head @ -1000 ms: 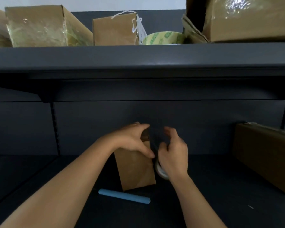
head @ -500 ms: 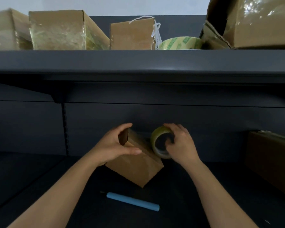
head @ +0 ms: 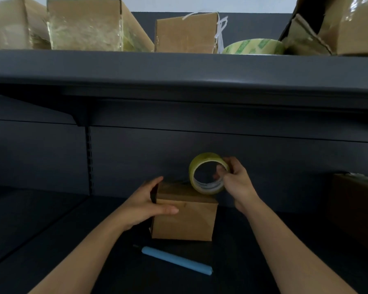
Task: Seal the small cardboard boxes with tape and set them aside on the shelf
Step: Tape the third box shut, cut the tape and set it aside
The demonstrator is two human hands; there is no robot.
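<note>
The left hand [head: 149, 206] grips the small cardboard box [head: 185, 217] by its left side: the thumb lies flat across the upper front face and the fingers curl over the top left edge. The right hand [head: 236, 183] pinches the tape roll [head: 208, 174], thumb inside the core and fingers on the outer rim. The roll stands on edge with its open centre facing the camera, and its lowest part touches the back right of the box's top.

The box stands upright on the lower shelf [head: 51, 240], plain brown, with its front face square to the camera. Its top looks closed and nothing of its contents shows. Its left face is in deep shadow. Whether a strip of tape already lies on the top cannot be told.

Just in front of the box a blue pen-shaped tool [head: 176, 259] lies on the shelf, angled away to the right. Well to the right of the box, a larger brown carton [head: 357, 209] sits in the dark, closed as far as can be seen.

Above the box runs the upper shelf [head: 179, 68]. Up and to the left are a blurred carton [head: 15, 24] and a tape-wrapped carton [head: 94, 26] with a glossy face. Straight above is a small string-tied box [head: 185, 32]. Up and to the right lies a second tape roll [head: 253, 46], flat, touching a big crumpled carton [head: 338, 24]. All of these look shut.
</note>
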